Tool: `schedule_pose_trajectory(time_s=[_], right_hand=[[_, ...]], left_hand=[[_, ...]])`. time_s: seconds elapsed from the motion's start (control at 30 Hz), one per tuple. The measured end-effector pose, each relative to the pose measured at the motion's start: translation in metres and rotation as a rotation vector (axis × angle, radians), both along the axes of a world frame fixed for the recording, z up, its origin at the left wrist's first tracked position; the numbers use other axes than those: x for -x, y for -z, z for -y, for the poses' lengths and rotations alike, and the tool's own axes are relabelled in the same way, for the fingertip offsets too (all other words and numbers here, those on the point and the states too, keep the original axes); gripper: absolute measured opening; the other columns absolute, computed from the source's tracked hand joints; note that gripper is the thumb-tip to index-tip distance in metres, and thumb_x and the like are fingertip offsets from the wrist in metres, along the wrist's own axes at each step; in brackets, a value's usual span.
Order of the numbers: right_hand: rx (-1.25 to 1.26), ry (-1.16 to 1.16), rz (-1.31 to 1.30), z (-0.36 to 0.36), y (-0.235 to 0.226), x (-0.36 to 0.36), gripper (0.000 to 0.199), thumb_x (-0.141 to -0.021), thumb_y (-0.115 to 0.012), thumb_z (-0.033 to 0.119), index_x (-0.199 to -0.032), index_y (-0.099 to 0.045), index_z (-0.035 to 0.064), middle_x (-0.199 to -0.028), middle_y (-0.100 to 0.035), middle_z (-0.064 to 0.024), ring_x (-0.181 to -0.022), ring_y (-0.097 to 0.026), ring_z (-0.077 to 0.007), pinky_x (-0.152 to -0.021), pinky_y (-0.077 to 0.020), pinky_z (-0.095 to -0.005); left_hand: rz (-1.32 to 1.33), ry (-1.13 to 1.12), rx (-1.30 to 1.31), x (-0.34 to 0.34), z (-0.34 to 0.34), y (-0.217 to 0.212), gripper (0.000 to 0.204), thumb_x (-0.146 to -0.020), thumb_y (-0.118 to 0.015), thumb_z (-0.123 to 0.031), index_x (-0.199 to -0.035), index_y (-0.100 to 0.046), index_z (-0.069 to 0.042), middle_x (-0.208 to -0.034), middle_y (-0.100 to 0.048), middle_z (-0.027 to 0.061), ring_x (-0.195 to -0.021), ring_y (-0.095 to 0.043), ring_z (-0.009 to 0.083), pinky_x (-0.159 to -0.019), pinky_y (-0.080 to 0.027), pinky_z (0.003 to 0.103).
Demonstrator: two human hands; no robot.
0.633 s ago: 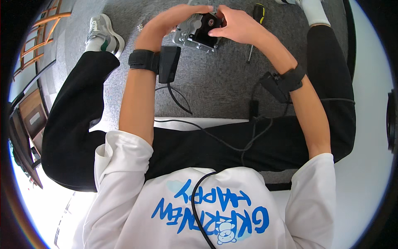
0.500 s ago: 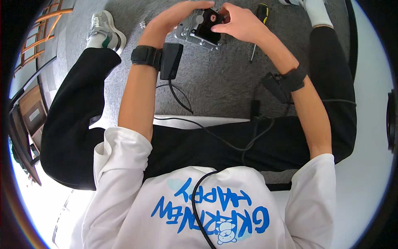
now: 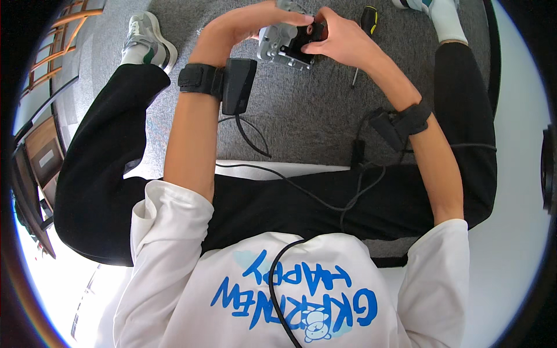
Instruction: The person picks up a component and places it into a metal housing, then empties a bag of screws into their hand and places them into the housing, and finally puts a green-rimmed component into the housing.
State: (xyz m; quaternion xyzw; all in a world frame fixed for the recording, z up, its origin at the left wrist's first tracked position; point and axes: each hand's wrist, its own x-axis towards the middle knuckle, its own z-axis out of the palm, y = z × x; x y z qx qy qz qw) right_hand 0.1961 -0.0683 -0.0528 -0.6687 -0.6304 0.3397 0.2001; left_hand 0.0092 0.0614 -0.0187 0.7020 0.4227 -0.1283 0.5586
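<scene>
A gray metal assembly [image 3: 271,45] is being held left of the screwdriver [image 3: 369,21]: the left hand [image 3: 255,20] is gripping it, and the right hand [image 3: 347,38] (the one nearer the screwdriver) is pinching its black block [image 3: 298,43].

Indoor room, furnished; home or office, cannot tell which; grey carpet [image 3: 307,116] covers floor, person seated low at its near edge; beyond carpet's far left, slatted orange-brown wooden furniture [image 3: 78,17], chair-like, cropped by lens rim; left of carpet, brown wooden panel [image 3: 43,149] with small pale label; near left of carpet, strong white glare [image 3: 64,290], source unclear; right of carpet, smooth pale surface [image 3: 516,116], floor or wall unclear; workshop-like touches: screwdriver [image 3: 369,20] lying on carpet's far side, grey metal part [image 3: 274,47] nearby.
</scene>
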Motion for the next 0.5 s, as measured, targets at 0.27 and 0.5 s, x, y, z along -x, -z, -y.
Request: schedule_pose_trajectory(time_s=[0.27,0.5], right_hand=[[0.146,-0.063,-0.060,0.002,-0.002,-0.026,0.067,-0.083,-0.080,0.029,-0.135,-0.052,-0.0028,-0.110,-0.069,-0.0189,-0.100,-0.071,-0.0255,-0.085,-0.0563,-0.0368],[0.403,0.223,-0.837,0.036,-0.007,-0.043,0.051,-0.097,-0.063,0.024,-0.134,-0.050,-0.0073,-0.121,-0.062,-0.0201,-0.092,-0.071,-0.0250,-0.089,-0.0604,-0.0339]], left_hand=[[0.251,0.219,-0.109,0.000,0.016,-0.019,0.091,-0.075,-0.082,-0.054,-0.147,-0.053,-0.007,-0.124,-0.067,0.0185,-0.116,-0.063,0.0303,-0.097,-0.048,0.042],[0.185,0.279,-0.191,-0.012,0.028,-0.017,0.084,-0.080,-0.081,-0.045,-0.149,-0.050,-0.009,-0.132,-0.062,0.0201,-0.120,-0.062,0.0311,-0.101,-0.049,0.039]])
